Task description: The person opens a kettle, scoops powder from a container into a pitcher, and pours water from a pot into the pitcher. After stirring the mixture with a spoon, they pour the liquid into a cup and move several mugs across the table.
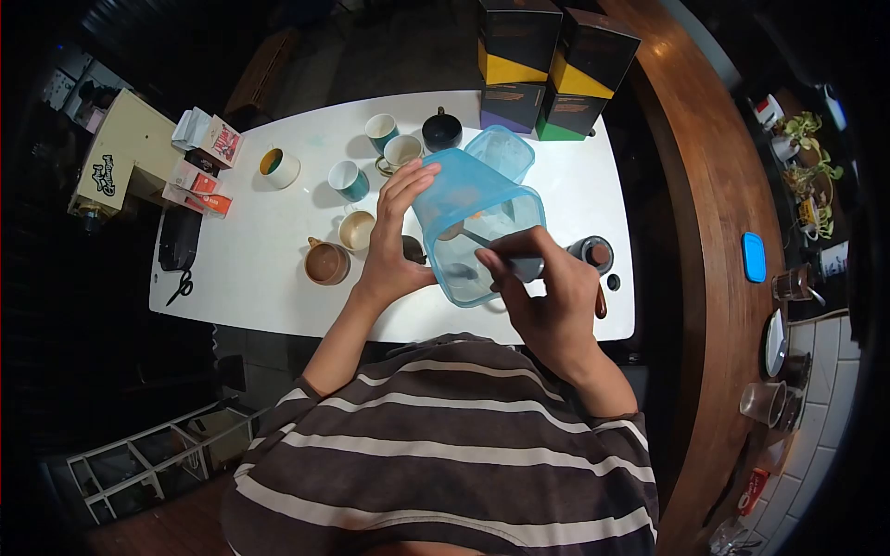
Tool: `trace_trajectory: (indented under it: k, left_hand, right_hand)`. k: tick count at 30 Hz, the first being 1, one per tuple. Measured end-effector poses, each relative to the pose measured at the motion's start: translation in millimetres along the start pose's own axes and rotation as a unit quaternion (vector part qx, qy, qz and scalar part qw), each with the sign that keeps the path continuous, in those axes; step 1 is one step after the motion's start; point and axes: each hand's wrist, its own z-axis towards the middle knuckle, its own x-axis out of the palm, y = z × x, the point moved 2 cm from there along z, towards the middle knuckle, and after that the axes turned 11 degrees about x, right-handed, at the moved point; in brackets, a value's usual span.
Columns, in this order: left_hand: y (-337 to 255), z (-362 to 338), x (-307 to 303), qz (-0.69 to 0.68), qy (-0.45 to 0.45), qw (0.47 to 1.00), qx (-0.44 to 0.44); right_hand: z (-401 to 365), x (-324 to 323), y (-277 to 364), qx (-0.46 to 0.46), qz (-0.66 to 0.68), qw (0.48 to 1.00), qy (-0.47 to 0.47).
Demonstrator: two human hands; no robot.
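Note:
My left hand (394, 243) is wrapped round the side of a translucent blue plastic container (440, 190), which is tilted with its open mouth towards me. In my right hand (553, 296) is a spoon (480, 239), gripped by its grey handle. The spoon's bowl reaches inside the container, near its wall. What lies in the container is hard to make out. Behind it stands a second blue container (505, 148). Close to my left hand are a cream mug (356, 229) and a brown mug (326, 263).
More mugs stand farther back, among them a black mug (442, 132) and a white-and-teal cup (349, 180). Tall dark boxes (579, 74) rise at the table's (250, 269) back right. Scissors (181, 287) lie left. A wooden counter (709, 306) on the right holds a blue lid (754, 258).

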Motion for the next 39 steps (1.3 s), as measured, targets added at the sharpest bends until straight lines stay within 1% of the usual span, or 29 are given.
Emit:
trace_trajectory:
  k: [2,3,6,7,10,12,15,18,22,25,27,30,33,34,36,39]
  left_hand:
    - [1,0,-2,0.009,0.0,1.0,0.004]
    - [2,0,-3,0.01,0.0,1.0,0.003]
    - [4,-1,-4,0.003,0.002,1.0,-0.007]
    - [4,-1,-4,0.002,0.001,1.0,-0.012]
    - [5,-1,-5,0.001,-0.001,1.0,-0.02]
    - [5,0,-5,0.002,-0.004,1.0,-0.023]
    - [4,-1,-4,0.016,0.002,1.0,-0.023]
    - [3,-1,-4,0.01,-0.001,0.999,-0.042]
    - [3,-1,-5,0.015,0.003,0.999,-0.052]
    - [3,0,-6,0.021,0.003,0.998,-0.055]
    - [3,0,-6,0.023,0.004,0.998,-0.054]
    - [3,-1,-6,0.019,0.01,0.998,-0.059]
    - [2,-1,-6,0.012,0.004,0.998,-0.066]
    - [2,-1,-6,0.014,0.004,0.998,-0.066]
    - [2,0,-6,0.017,0.004,0.998,-0.064]
    - [1,-1,-6,0.008,0.0,0.998,-0.06]
  right_hand:
    - [-2,-3,-3,0.044,0.034,0.998,-0.013]
    - [-3,-4,-4,0.043,0.034,0.998,-0.012]
    - [-9,-14,-6,0.1,0.115,0.987,-0.046]
    - [-10,-16,-10,0.101,0.149,0.982,-0.057]
    - [-13,-25,-19,0.111,0.175,0.975,-0.077]
    - [-14,-28,-24,0.124,0.22,0.961,-0.11]
    - [-17,-27,-34,0.139,0.235,0.956,-0.111]
    - [-18,-27,-33,0.137,0.252,0.95,-0.123]
    - [-17,-25,-38,0.145,0.233,0.955,-0.108]
    - [-17,-22,-37,0.138,0.271,0.945,-0.123]
    - [-16,-21,-43,0.126,0.206,0.966,-0.091]
    - [-17,-18,-42,0.113,0.207,0.968,-0.087]
    - [-16,-22,-40,0.122,0.191,0.971,-0.074]
    - [-16,-21,-39,0.122,0.192,0.971,-0.074]
    - [-16,-21,-37,0.124,0.233,0.96,-0.097]
    - [-19,-20,-32,0.112,0.207,0.966,-0.108]
